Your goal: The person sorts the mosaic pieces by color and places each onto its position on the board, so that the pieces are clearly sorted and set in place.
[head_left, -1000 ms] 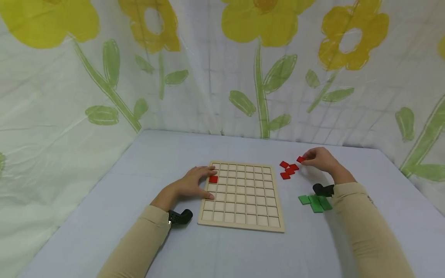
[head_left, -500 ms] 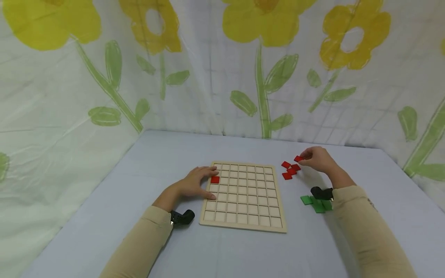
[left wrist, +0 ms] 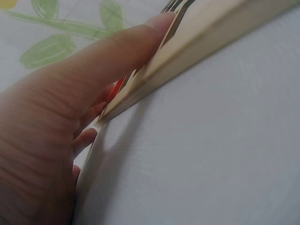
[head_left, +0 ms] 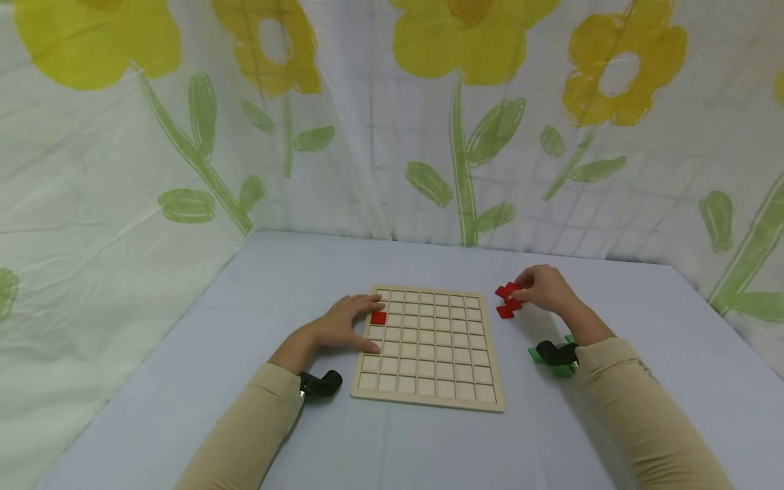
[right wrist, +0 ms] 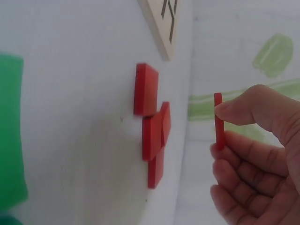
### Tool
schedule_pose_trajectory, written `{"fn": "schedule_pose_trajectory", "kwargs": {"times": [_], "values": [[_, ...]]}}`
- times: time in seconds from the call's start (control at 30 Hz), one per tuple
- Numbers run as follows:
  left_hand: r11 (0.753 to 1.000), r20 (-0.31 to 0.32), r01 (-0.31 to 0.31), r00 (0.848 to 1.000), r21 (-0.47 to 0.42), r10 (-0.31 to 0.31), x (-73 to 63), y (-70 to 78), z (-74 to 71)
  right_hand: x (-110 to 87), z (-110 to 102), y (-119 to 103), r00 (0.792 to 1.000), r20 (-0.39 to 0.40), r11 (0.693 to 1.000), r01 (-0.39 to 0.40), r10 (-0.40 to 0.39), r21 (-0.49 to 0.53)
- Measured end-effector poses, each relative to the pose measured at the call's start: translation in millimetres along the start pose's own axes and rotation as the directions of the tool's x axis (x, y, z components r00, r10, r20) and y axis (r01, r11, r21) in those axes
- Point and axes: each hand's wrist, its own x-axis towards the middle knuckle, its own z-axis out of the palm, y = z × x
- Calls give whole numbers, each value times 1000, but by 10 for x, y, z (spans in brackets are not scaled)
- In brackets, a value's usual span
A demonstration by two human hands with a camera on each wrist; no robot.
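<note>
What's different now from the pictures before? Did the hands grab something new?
The right hand moved left, toward the board, carrying the same pinched red tile; in the head view it now overlaps the loose red tiles. Nothing new was grabbed or let go. The left hand stayed on the board's left edge, and the board's one red tile stayed put.

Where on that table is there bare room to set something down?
Bare table lies along the near edge of the wooden grid board, and between its far edge and the flowered curtain. It's crowded right of the board: loose red tiles, green tiles, the right hand.
</note>
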Motion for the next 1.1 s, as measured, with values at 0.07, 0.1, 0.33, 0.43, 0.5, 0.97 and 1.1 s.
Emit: {"fn": "schedule_pose_trajectory", "kwargs": {"times": [0.07,0.1,0.33,0.43,0.5,0.97,1.1], "values": [[1000,0,0,1000,-4,0,-5,1,-3,-3,26,-43,1000,-1,1000,10,-10,-1],[1000,-1,3,1000,-6,-3,-9,3,-6,-1,43,-65,1000,0,1000,14,-14,-1],[1000,1,-6,1000,-20,6,-17,9,-1,5,159,-231,999,25,1000,31,-31,-4],[1000,1,-8,1000,-18,8,-6,1,15,10,189,-283,999,23,999,48,-48,7],[1000,-3,-2,1000,-17,2,1,-8,25,15,205,-314,998,20,998,60,-61,13],[1000,-14,-11,1000,-16,11,11,-30,9,38,314,-556,993,31,987,112,-116,115],[1000,-12,-13,1000,-17,13,12,-30,11,47,385,-637,992,46,984,110,-117,141]]}}
